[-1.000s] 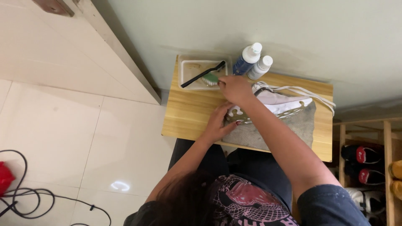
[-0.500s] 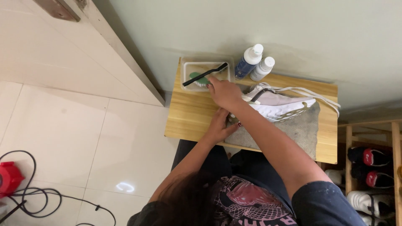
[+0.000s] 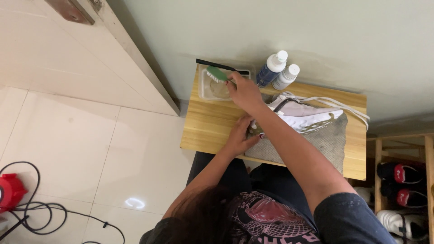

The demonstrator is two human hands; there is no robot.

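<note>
My right hand (image 3: pixel 244 92) reaches to the table's back left and is shut on a green-handled brush (image 3: pixel 217 74), whose white bristles point down over a clear plastic tray (image 3: pixel 204 94). My left hand (image 3: pixel 239 138) grips the near end of a white sneaker (image 3: pixel 307 117). The sneaker lies on its side on a grey cloth (image 3: pixel 325 142), its laces trailing to the right. A black brush (image 3: pixel 217 65) rests across the tray's far rim.
Two white-capped bottles, one dark blue (image 3: pixel 271 68) and one white (image 3: pixel 286 77), stand at the back of the small wooden table (image 3: pixel 208 129) against the wall. A wooden shoe rack (image 3: pixel 402 180) holding shoes stands to the right. A red device (image 3: pixel 11 192) and a black cable (image 3: pixel 54 212) lie on the tiled floor.
My right hand has moved from the sneaker to the tray and now holds the green brush above it. My left hand stays on the sneaker.
</note>
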